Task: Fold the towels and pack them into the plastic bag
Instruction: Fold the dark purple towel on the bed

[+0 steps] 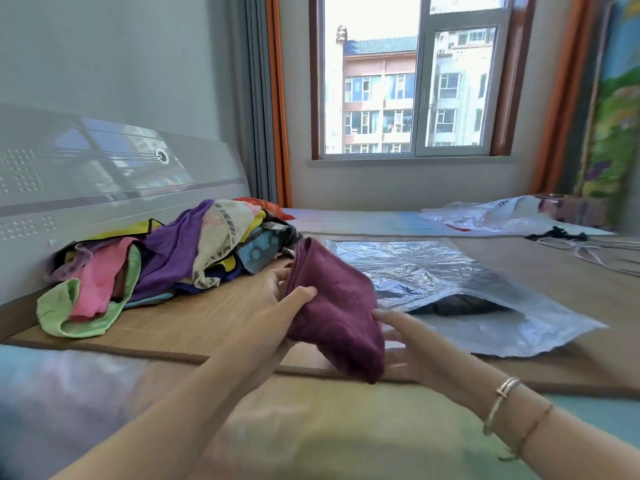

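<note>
We find both hands at the centre of the view, on a folded maroon terry towel (334,306) lifted off the bed. The left hand (277,299) grips its nine o'clock edge, thumb curled over the top, fingers behind the cloth. The right hand (398,337) supports the three o'clock side with fingers fairly straight and spread; how its thumb lies we cannot tell. We judge the towel is held edge-to-edge to keep the fold intact for packing.

At two o'clock, just beside the towel, lies a silvery clear plastic bag (485,299), flat, its mouth facing the hands and a dark item already inside. At ten o'clock sits an unfolded heap of mixed-coloured towels (156,258), so much work remains.

The surface is a woven bamboo mat (194,320) over a bed. Beyond are a glossy white headboard (104,174), a crumpled white plastic bag (502,213) at one o'clock, and a brown-framed window (408,81).
</note>
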